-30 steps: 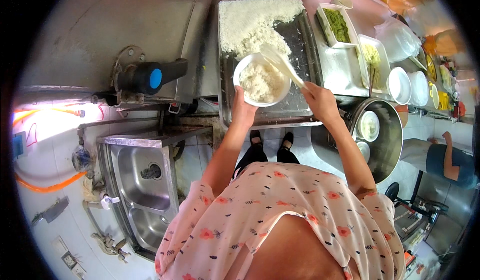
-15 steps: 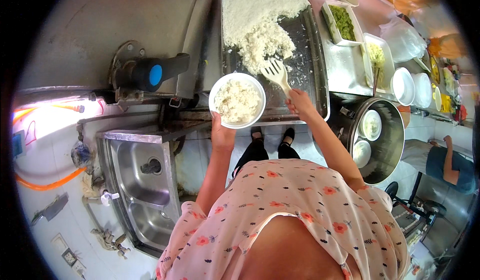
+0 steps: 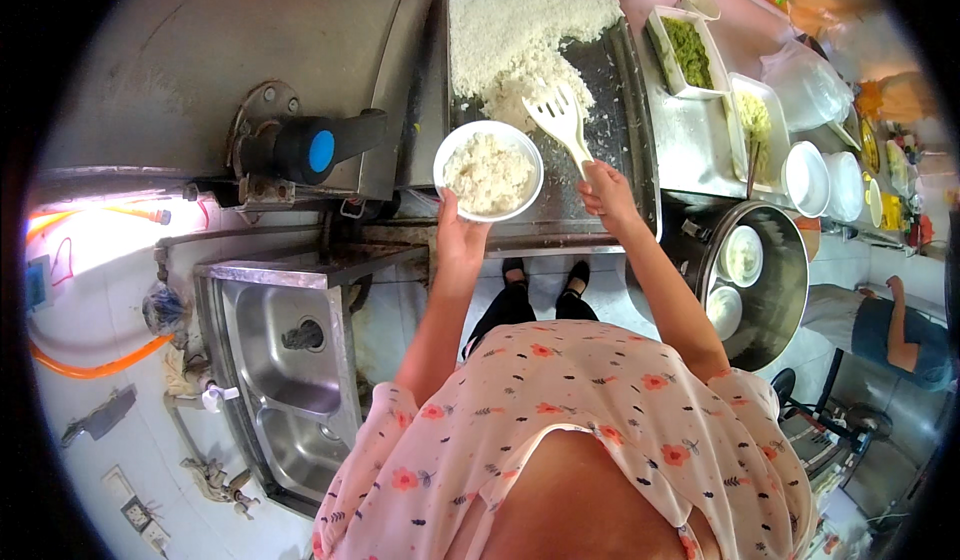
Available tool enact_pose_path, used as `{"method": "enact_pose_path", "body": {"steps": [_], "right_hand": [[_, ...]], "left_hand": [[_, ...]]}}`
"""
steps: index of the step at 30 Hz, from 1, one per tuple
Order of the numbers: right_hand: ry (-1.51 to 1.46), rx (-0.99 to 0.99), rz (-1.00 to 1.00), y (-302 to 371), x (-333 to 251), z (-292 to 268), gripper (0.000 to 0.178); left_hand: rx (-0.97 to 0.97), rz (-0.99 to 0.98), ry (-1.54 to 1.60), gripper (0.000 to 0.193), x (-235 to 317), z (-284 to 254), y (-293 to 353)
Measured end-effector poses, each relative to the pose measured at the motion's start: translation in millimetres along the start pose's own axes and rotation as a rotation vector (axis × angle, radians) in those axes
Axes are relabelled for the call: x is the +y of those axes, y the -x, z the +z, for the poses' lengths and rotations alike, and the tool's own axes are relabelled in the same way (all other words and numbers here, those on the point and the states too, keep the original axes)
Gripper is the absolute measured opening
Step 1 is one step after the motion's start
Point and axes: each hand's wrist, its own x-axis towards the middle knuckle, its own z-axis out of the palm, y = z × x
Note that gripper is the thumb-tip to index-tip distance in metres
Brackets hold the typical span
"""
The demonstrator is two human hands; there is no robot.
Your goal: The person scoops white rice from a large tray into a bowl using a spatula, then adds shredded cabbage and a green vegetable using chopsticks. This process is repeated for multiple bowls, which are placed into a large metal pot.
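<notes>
My left hand (image 3: 462,228) grips a white bowl (image 3: 440,172) by its near side, with cooked rice (image 3: 488,174) heaped inside. My right hand (image 3: 606,194) is closed round the handle of a pale slotted rice paddle (image 3: 562,120). The paddle's prongs are over the tray, beside the bowl's upper right rim and close to the rice. Under both hands lies a large dark tray (image 3: 620,140). A thick layer of white rice (image 3: 530,30) covers its far and left part; scattered grains cling to the bared metal.
A deep metal pot (image 3: 790,300) at right holds white bowls of rice. Beyond it are containers of green food (image 3: 688,52) and pale shreds (image 3: 752,115), and stacked white bowls (image 3: 806,180). A double sink (image 3: 285,340) stands left. Another person (image 3: 900,335) is at far right.
The bowl in my left hand has moved up and right, further over the tray. The paddle has risen slightly, shifting right and away from the rice.
</notes>
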Motion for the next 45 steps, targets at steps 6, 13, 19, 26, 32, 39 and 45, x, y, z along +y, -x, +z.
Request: {"method": "enact_pose_path", "body": {"steps": [6,13,19,26,32,39,45], "right_hand": [[1.084,0.154,-0.508,46,-25,5,0.03],[1.364,0.167,-0.722,91,-44,21,0.032],[1.357,0.126,-0.761,95,-35,16,0.03],[1.204,0.406,-0.458,85,-38,-17,0.031],[0.871,0.365,-0.095,75,3,-42,0.03],[0.308,0.197,0.066,-4,9,-20,0.023],[0.076,0.13,-0.009,-63,24,-6,0.021]], "left_hand": [[-0.011,-0.064,0.093,0.047,-7,5,-46],[-0.087,-0.157,0.211,0.051,-8,21,-41],[-0.085,-0.219,0.219,0.051,-14,24,-37],[-0.138,-0.194,0.172,0.055,-10,14,-33],[-0.148,-0.162,0.196,0.054,-3,10,-17],[-0.043,-0.142,0.097,0.052,7,1,7],[-0.057,-0.171,0.138,0.049,6,-3,18]]}}
